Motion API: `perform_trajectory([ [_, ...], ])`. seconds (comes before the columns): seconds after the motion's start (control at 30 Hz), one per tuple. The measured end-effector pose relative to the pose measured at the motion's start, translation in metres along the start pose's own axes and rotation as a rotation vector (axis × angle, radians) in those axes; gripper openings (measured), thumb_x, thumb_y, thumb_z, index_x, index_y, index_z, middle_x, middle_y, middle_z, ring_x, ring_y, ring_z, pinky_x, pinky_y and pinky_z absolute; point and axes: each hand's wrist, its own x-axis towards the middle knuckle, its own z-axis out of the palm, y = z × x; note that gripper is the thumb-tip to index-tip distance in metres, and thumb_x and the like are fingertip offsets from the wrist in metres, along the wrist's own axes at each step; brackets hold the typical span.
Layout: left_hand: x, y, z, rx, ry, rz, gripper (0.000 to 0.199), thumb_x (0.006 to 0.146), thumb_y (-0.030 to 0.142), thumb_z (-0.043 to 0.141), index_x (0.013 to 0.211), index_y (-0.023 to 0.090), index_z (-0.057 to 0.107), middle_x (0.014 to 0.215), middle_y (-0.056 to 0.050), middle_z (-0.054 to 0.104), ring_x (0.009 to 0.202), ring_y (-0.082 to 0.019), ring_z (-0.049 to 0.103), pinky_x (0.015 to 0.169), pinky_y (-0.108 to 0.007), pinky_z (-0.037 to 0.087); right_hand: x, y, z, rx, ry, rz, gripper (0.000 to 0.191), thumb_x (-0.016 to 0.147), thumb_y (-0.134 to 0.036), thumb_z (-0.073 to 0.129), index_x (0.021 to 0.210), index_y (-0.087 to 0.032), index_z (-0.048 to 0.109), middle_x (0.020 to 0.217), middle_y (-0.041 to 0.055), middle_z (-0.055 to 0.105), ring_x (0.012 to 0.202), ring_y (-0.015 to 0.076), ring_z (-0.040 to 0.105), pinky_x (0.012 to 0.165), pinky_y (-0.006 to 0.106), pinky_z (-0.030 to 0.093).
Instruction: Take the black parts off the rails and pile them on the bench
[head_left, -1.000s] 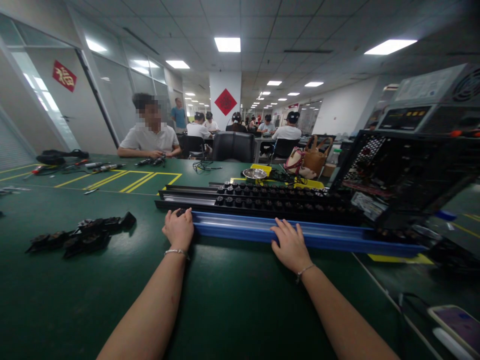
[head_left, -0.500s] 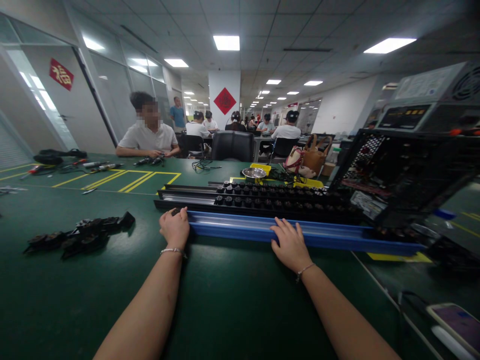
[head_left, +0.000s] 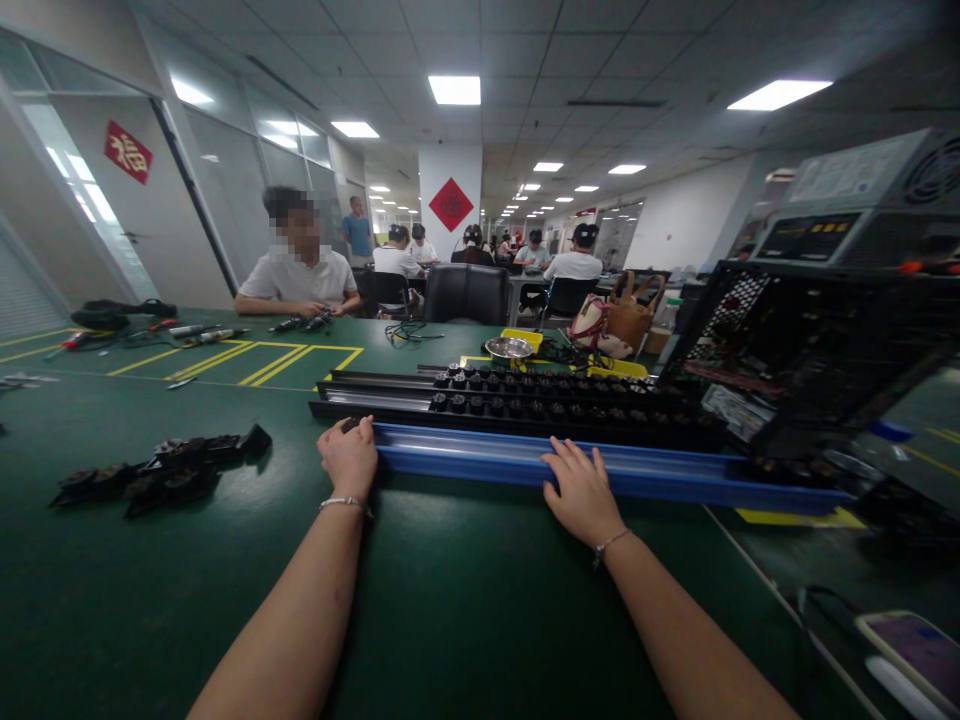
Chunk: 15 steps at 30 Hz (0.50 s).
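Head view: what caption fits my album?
Left hand at one end of a blue rail, right hand on it, green table beneath.

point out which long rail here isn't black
The blue rail: it lies closest to the person, with the right hand on it, while the rails behind it are black.

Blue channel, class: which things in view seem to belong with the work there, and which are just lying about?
Likely belonging:
blue channel, right hand on it, left hand at its left end
black channels behind, holding round black parts
perhaps loose black parts

Apparently lying about:
phone
brown bag
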Motion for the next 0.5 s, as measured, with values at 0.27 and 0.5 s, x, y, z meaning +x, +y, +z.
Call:
perform_trajectory([
  [0.27, 0.0021, -0.0003, -0.004, 0.016, -0.006, -0.006, 0.041, 0.089, 0.038, 0.035, 0.094, 0.021, 0.072, 0.099, -0.013, 0.063, 0.105, -0.028, 0.045, 0.084, -0.04, 0.038, 0.0003, 0.0002, 0.0011, -0.001, 0.004, -0.001, 0.036, 0.08, -0.023, 0.045, 0.113, -0.022, 0.059, 0.141, 0.0078, 0.044, 0.131, 0.027, 0.036, 0.109, 0.055, 0.016],
  [0.5, 0.0009, 0.0007, -0.0041, -0.013, -0.008, -0.025, 0.042, 0.09, 0.039, 0.034, 0.092, 0.021, 0.072, 0.101, -0.013, 0.063, 0.106, -0.028, 0.044, 0.084, -0.04, 0.036, -0.0001, 0.0, -0.0005, 0.006, -0.009, 0.004, 0.036, 0.08, -0.023, 0.045, 0.113, -0.021, 0.059, 0.141, 0.0076, 0.044, 0.132, 0.0271, 0.035, 0.11, 0.055, 0.015],
])
